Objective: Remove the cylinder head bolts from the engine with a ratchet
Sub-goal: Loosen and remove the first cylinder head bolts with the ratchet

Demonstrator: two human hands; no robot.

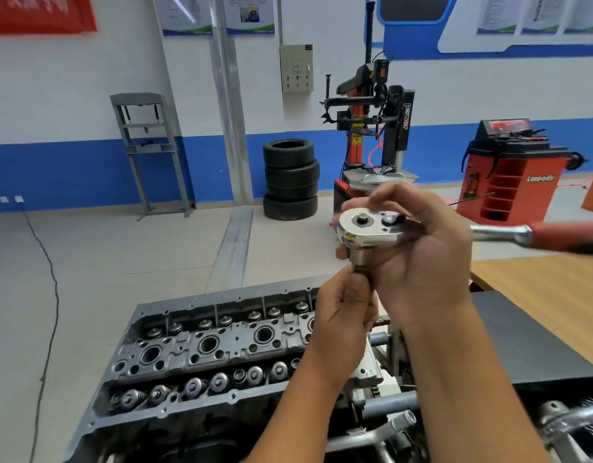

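Note:
A silver ratchet (370,228) with a red handle that runs off to the right is held up in front of me, above the engine. My right hand (418,255) grips the ratchet's round head. A socket (361,259) hangs under the head. My left hand (345,315) pinches something at the socket's lower end; what it holds is hidden by the fingers. Below lies the grey cylinder head (205,352), open, with valve springs in two rows and round plug wells down the middle.
A wooden bench (542,295) and a black panel (528,342) sit to the right of the engine. On the floor behind stand a stack of tyres (290,178), a tyre changer (371,128), a red wheel balancer (508,172) and a grey press frame (151,152).

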